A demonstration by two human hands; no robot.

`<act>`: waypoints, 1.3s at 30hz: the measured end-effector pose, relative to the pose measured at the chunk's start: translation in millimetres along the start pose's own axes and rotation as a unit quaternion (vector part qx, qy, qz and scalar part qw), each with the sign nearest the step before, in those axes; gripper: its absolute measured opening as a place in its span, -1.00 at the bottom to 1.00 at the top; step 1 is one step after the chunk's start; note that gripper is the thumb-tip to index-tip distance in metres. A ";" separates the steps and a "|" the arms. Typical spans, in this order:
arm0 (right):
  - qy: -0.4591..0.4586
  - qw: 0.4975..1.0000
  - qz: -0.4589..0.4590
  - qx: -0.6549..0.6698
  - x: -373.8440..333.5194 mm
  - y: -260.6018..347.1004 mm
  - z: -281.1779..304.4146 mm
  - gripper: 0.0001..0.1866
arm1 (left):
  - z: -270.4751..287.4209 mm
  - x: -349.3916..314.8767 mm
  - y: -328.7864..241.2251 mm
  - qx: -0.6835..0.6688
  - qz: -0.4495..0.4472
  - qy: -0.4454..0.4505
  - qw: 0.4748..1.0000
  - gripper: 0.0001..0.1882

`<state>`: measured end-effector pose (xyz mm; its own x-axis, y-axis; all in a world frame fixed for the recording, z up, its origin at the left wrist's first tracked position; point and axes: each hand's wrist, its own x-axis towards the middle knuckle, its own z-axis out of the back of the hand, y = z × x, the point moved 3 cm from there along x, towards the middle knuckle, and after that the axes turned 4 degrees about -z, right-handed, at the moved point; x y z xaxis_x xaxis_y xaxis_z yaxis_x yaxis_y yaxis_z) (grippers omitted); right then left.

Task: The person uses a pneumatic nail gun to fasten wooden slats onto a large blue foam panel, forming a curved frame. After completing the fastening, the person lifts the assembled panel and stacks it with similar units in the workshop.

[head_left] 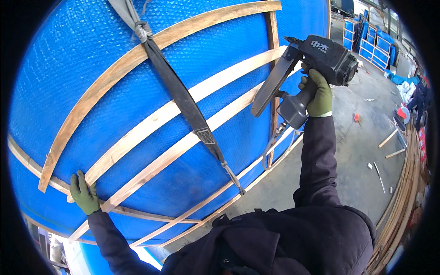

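Note:
My right hand (319,94), in a green glove, is closed round the handle of a black nail gun (327,59). The tool is raised at the right side of a large upright load wrapped in blue bubble sheeting (110,91). Its long magazine points down and left, in front of the ends of the wooden slats. At the lower left, my left hand (84,195), also gloved in green, grips the end of a pale wooden slat (215,85), fingers along one edge. A hose (270,142) hangs from the base of the tool's handle.
A dark strap (183,103), knotted near the top, runs diagonally over the slats. Another curved slat (206,19) crosses higher up. Long wooden strips (401,197) lie on the floor at right, with small scraps nearby. More blue-wrapped, framed loads (375,50) stand far right.

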<state>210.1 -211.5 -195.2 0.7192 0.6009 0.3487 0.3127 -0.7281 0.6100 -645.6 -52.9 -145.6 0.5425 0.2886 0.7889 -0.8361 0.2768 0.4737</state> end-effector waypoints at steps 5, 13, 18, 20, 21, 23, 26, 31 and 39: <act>0.007 1.000 0.011 -0.017 -6.6 14.3 5.2 -0.60 | -7.3 -3.7 2.6 -0.009 -0.002 -0.019 1.000 -0.32; -0.005 1.000 0.001 -0.012 -3.0 11.2 11.0 -0.57 | -8.8 -3.7 0.7 -0.001 0.012 -0.028 1.000 -0.32; 0.031 0.999 0.001 0.006 16.3 9.9 8.6 -0.67 | -7.9 -3.6 1.1 -0.007 0.009 -0.025 1.000 -0.33; 0.037 0.999 -0.005 -0.001 26.1 7.8 9.2 -0.68 | -8.3 -4.3 1.7 -0.007 0.015 -0.022 1.000 -0.33; 0.052 0.999 -0.004 -0.003 30.6 6.4 9.2 -0.68 | -8.2 -4.7 1.6 -0.015 0.014 -0.024 1.000 -0.33; 0.066 0.998 -0.018 0.010 39.7 0.5 10.2 -0.67 | -8.3 -5.0 0.7 0.001 0.015 -0.020 1.000 -0.34; 0.088 0.995 -0.041 0.035 50.3 -5.7 14.8 -0.66 | -6.7 -4.2 -1.3 0.010 0.020 -0.020 1.000 -0.34; 0.107 0.991 -0.058 0.048 51.6 -3.5 22.9 -0.64 | -5.6 -1.8 -4.4 0.011 0.012 -0.027 0.999 -0.31; 0.102 0.992 -0.058 0.053 39.8 -8.2 19.2 -0.62 | -9.2 -7.0 2.4 0.005 0.005 -0.015 1.000 -0.31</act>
<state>248.1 -188.0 -200.0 0.5371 0.7295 0.4234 0.4578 -0.6737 0.5802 -650.6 -45.8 -153.5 0.5318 0.2642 0.8046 -0.8421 0.2652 0.4696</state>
